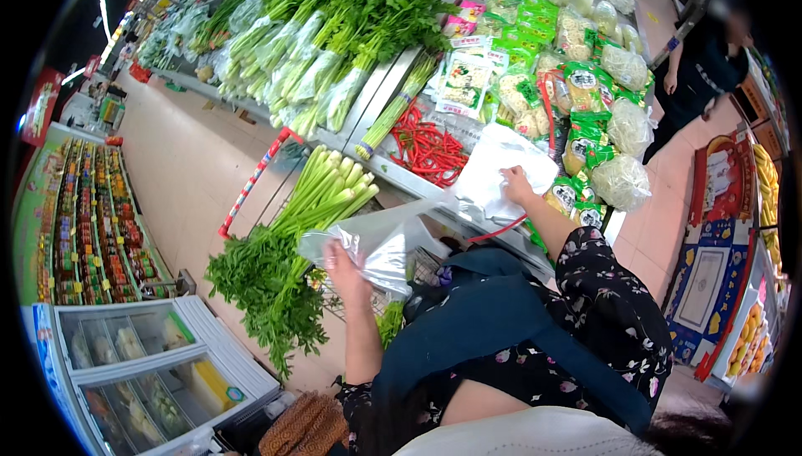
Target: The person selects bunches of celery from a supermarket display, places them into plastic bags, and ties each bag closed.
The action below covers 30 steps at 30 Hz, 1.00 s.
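Observation:
My left hand (343, 271) grips a clear plastic bag (376, 236) that stretches out toward the produce counter. Beneath and beyond that bag, a bunch of celery (326, 189) lies over a wire shopping cart (351, 299), its leaves hanging down at the left. On a stack of white plastic bags (495, 155) at the counter's edge rests my right hand (517, 183), its fingertips touching the top one. Whether those fingers pinch the film, I cannot make out. Loose red chili peppers (426, 145) lie beside the stack, with a tied bundle of thin green stalks (401, 105) farther left.
Bagged celery (313, 73) is heaped at the back of the counter. Packaged noodles (579, 142) cover its right part. A person (702, 73) stands beyond its right side. A glass-topped freezer (150, 368) is at lower left, a shelf of jars (94, 224) behind it.

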Each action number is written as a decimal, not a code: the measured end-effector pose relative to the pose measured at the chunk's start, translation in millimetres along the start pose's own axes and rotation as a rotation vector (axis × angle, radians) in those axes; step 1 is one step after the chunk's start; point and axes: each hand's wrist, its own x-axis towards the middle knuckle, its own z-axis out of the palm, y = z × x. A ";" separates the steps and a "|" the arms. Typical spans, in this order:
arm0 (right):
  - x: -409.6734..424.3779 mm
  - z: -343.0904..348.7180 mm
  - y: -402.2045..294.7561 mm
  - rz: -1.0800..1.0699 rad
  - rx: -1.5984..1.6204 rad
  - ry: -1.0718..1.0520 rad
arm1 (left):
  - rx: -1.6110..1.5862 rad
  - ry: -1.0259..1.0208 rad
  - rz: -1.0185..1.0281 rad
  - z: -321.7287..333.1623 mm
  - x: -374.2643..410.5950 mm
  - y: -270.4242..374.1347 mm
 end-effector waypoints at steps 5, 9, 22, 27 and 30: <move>20.4 -20.7 -102.6 -0.177 0.060 0.166 | -0.030 -0.246 0.060 -15.1 -12.2 63.0; -8.5 -45.4 -267.5 -0.429 0.681 -0.513 | -0.152 -0.426 0.157 -31.1 -29.5 96.4; -31.7 5.1 -27.6 -0.322 -0.585 0.026 | 0.022 -0.013 0.238 -71.8 -40.3 88.1; -18.1 -21.2 -40.2 -0.070 -0.461 0.046 | -0.164 -0.076 0.294 -118.0 -18.5 107.0; -17.8 -37.7 -162.6 -0.229 0.064 0.062 | -0.019 -0.260 0.261 -144.2 -20.7 110.8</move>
